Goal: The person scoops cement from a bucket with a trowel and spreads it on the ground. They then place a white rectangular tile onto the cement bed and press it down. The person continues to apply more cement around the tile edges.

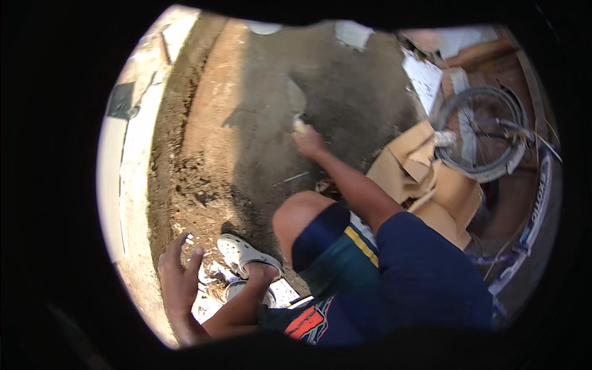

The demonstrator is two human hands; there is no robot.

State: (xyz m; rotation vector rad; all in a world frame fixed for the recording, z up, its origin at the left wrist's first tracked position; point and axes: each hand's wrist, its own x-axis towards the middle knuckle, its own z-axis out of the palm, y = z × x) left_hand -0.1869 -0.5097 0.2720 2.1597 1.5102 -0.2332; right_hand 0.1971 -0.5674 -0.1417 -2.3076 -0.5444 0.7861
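Note:
My right hand (309, 143) reaches forward with its fingers wrapped round the pale handle of a trowel (295, 97). The grey blade points away from me, over or on a patch of smooth grey-brown ground (345, 80); whether it touches cannot be told. At the lower left my left hand (180, 280) is held up in the air with its fingers apart and nothing in them. Near that hand, beside my foot in a white clog (246, 254), shows part of a round white container (266, 298), mostly hidden by my leg.
Torn brown cardboard (453, 197) lies to my right, with a bicycle wheel (481, 134) and frame (535, 219) behind it. A white sheet (423, 80) lies farther off. Along the left runs a strip of rough, crumbly soil (197, 179). Pale objects (354, 34) stand at the far edge.

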